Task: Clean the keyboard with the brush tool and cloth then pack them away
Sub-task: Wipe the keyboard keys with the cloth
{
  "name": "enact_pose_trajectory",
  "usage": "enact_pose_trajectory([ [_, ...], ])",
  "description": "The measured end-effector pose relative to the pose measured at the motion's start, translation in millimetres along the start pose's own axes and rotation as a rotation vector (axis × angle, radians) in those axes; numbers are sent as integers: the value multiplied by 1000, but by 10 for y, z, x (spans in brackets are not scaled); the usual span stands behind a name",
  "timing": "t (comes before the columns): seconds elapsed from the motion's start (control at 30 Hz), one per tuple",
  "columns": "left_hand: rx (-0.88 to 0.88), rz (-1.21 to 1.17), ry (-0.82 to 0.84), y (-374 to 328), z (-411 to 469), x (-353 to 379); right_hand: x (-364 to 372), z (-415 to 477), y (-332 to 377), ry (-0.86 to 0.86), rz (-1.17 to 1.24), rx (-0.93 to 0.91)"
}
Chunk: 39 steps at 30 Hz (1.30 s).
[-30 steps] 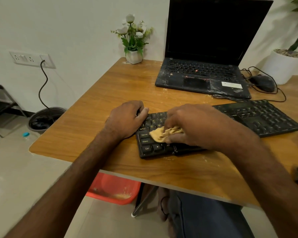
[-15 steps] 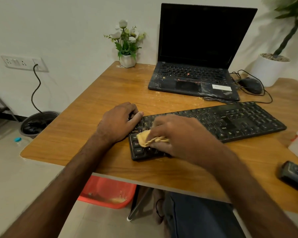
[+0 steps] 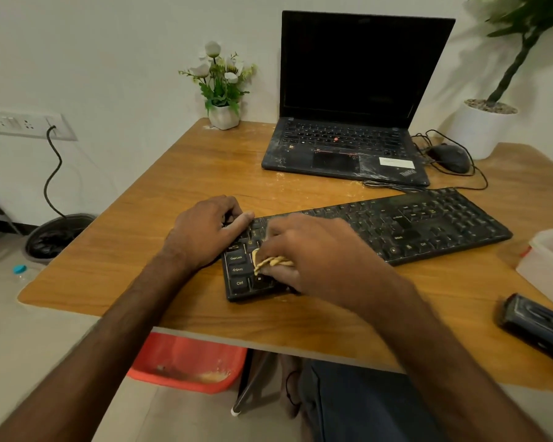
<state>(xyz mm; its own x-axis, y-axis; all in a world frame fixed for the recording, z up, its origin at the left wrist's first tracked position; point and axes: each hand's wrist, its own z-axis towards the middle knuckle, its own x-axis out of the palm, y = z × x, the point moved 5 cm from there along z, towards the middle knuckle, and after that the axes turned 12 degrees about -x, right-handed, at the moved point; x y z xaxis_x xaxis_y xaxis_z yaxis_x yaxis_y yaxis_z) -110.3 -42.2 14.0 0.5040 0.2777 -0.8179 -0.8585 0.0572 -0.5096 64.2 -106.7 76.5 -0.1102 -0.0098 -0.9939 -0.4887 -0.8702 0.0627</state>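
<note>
Open laptop at table rear; flower pot left, mouse right of it.

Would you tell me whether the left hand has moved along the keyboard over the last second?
No. The left hand still rests on the far-left corner of the keyboard, beside the Tab key.
</note>
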Motion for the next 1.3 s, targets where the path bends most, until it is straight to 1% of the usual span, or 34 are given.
enact_pose_trajectory([
  [0.07,-11,4,5,9,0,-4,-29,-79,-170,21,77,89],
  [0.13,-15,9,11,6,-4,1,-49,-171,-326,20,69,160],
  [0.2,-12,12,9,-1,-11,6,-36,-185,-353,23,58,191],
  [0.33,-11,11,5,-14,-9,-2,10,-53,-132,-28,78,117],
  [0.43,-8,4,-1,-19,-8,-14,53,15,-17,1,56,59],
  [0.47,-7,-1,-6,-19,-11,-25,29,-2,-53,16,76,77],
  [0.53,-9,-8,-4,-12,-22,-32,-43,-122,-232,42,154,173],
  [0.63,-20,-8,3,-10,-26,-29,-147,-386,-528,44,86,343],
  [0.7,-20,-3,0,-15,-23,-21,-162,-454,-533,20,66,389],
  [0.8,-9,2,-5,-23,-20,-7,-103,-322,-319,-7,90,351],
  [0.87,-12,-2,-16,-16,-20,-5,-43,-142,-92,-43,156,299],
  [0.93,-19,0,-17,1,-20,-5,32,-1,99,-25,120,238],
  [1.0,-21,7,-10,17,-18,-1,66,-11,112,-22,81,228],
  [1.1,-30,0,4,36,-18,-6,-2,-280,-156,-5,136,315],
  [1.17,-30,-2,13,21,-11,-6,-106,-536,-438,3,85,448],
  [1.23,-28,1,12,14,-9,-1,-202,-720,-622,-34,48,575],
  [1.3,-21,1,4,8,-9,-1,-209,-735,-634,-57,35,603],
])
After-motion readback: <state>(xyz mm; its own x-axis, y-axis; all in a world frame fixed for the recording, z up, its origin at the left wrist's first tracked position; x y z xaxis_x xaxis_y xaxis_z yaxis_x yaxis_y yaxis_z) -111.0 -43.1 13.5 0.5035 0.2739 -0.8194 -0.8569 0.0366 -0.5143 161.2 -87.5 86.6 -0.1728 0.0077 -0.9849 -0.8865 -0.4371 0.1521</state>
